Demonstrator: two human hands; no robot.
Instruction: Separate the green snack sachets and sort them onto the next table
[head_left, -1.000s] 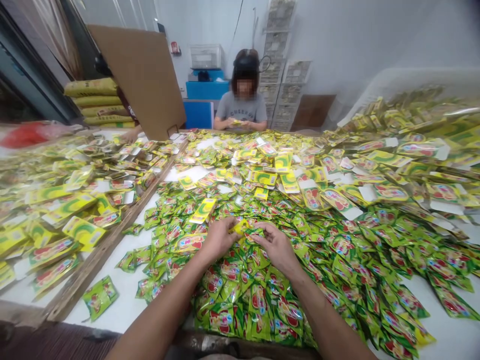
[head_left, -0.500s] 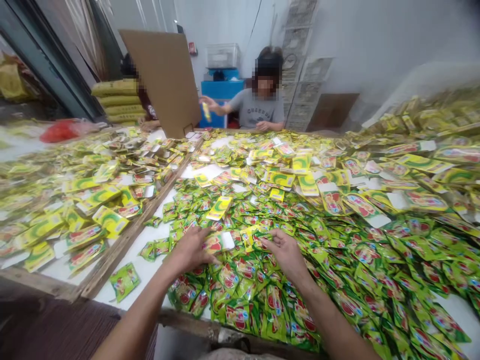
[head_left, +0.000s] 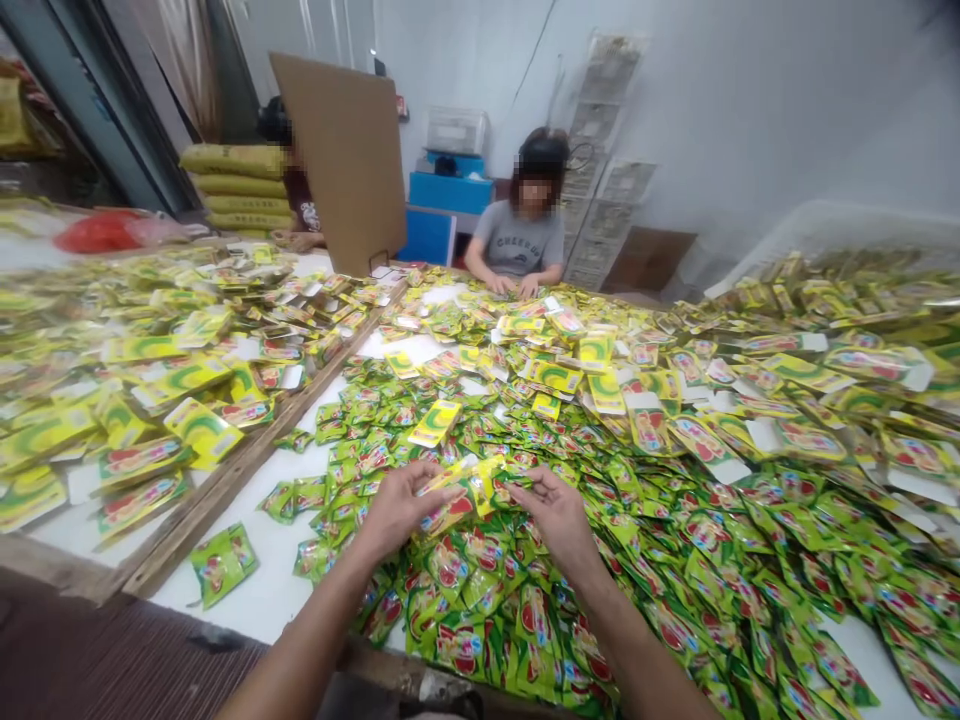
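Observation:
My left hand (head_left: 401,508) is closed around a small yellow carton (head_left: 448,508) with red fruit pictures, its end towards the right. Opposite it, my right hand (head_left: 553,512) pinches a small packet (head_left: 516,478), green where it shows by my fingertips. A bright yellow piece (head_left: 484,484) lies between the two hands at the carton's end; whether it belongs to the carton or the packet I cannot tell. Under both hands spreads a heap of green sachets (head_left: 480,560) with red fruit prints. Just beyond, one yellow carton (head_left: 435,423) rests on the heap.
A wooden strip (head_left: 247,450) divides the table, with piled yellow cartons (head_left: 202,432) on its left. More cartons (head_left: 705,445) lie at the right. One sachet (head_left: 223,565) sits apart. Across the table are a person in a grey shirt (head_left: 517,240) and an upright cardboard sheet (head_left: 345,160).
My hands have come closer together, and the carton's end now meets the yellow piece. The person across has lowered a raised hand to the table. The view has shifted slightly.

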